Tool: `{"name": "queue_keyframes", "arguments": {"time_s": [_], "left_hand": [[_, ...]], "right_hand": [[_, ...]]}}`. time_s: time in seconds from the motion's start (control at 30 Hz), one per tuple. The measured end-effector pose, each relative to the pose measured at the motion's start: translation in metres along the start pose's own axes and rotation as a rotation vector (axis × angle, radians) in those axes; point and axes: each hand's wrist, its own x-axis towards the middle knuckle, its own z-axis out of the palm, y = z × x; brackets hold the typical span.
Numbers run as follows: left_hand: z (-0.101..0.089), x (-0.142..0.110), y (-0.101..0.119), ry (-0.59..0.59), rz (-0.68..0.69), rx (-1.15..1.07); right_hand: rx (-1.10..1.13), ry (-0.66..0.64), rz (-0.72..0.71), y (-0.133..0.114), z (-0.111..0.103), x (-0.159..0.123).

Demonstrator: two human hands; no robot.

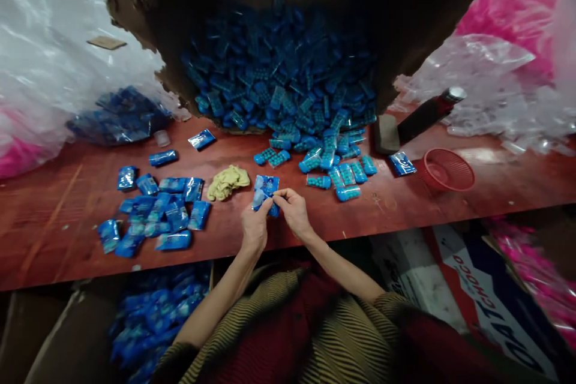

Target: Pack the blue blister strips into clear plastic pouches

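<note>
Near the table's front edge my left hand (pixel 255 223) is closed on a small blue printed wrapper (pixel 269 182). A pale, rounded part (pixel 258 198) shows by my left thumb; I cannot make out whether it is a container. My right hand (pixel 294 211) pinches the wrapper's right side, its fingertips almost meeting my left thumb. Left of my hands lies a crumpled yellow-green cloth (pixel 228 182). Blue wrapped packs (pixel 175 215) form a loose group farther left. Clear packs of turquoise balls with blue ends (pixel 347 175) lie to the right.
Behind my hands, a torn cardboard box (pixel 135 6) on its side spills many turquoise packs. At right stand a red basket (pixel 449 169), a grey block (pixel 386 134) and a leaning dark bottle (pixel 432 114). Plastic bags (pixel 40 42) flank the box. Blue packs (pixel 153 318) lie below the table.
</note>
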Motion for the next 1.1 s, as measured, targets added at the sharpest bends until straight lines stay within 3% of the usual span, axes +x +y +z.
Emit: {"name": "queue_keyframes", "arguments": {"time_s": [0.07, 0.17, 0.33, 0.4, 0.47, 0.53, 0.6, 0.67, 0.77, 1.0, 1.1], "left_hand": [[0.003, 0.001, -0.003, 0.044, 0.01, -0.026], [0.005, 0.003, -0.003, 0.022, -0.065, -0.075], [-0.003, 0.0, 0.011, -0.215, -0.293, -0.102], [-0.008, 0.0, 0.016, -0.257, -0.372, -0.087], [-0.012, 0.0, 0.018, -0.206, -0.428, -0.077], [-0.015, 0.0, 0.018, -0.129, -0.481, -0.086], [-0.016, 0.0, 0.017, -0.075, -0.531, -0.111], [-0.016, -0.001, 0.016, -0.044, -0.569, -0.136], [-0.016, -0.002, 0.016, 0.002, -0.595, -0.156], [-0.015, 0.0, 0.011, 0.033, -0.602, -0.186], [-0.014, 0.0, 0.01, 0.033, -0.613, -0.208]], "right_hand": [[0.049, 0.028, 0.028, -0.001, 0.004, -0.002], [-0.036, 0.054, -0.042, -0.002, 0.007, -0.004], [-0.249, -0.005, -0.193, -0.012, -0.002, -0.004], [-0.367, -0.07, -0.259, -0.019, -0.014, -0.001], [-0.609, -0.102, -0.344, -0.026, -0.032, 0.004], [-0.966, -0.04, -0.373, -0.032, -0.052, 0.011], [-1.287, 0.054, -0.298, -0.034, -0.069, 0.019], [-1.465, 0.072, -0.24, -0.033, -0.08, 0.024], [-1.498, -0.012, -0.285, -0.027, -0.081, 0.027], [-1.323, -0.247, -0.39, -0.011, -0.07, 0.021], [-1.249, -0.236, -0.417, -0.011, -0.067, 0.016]]}}
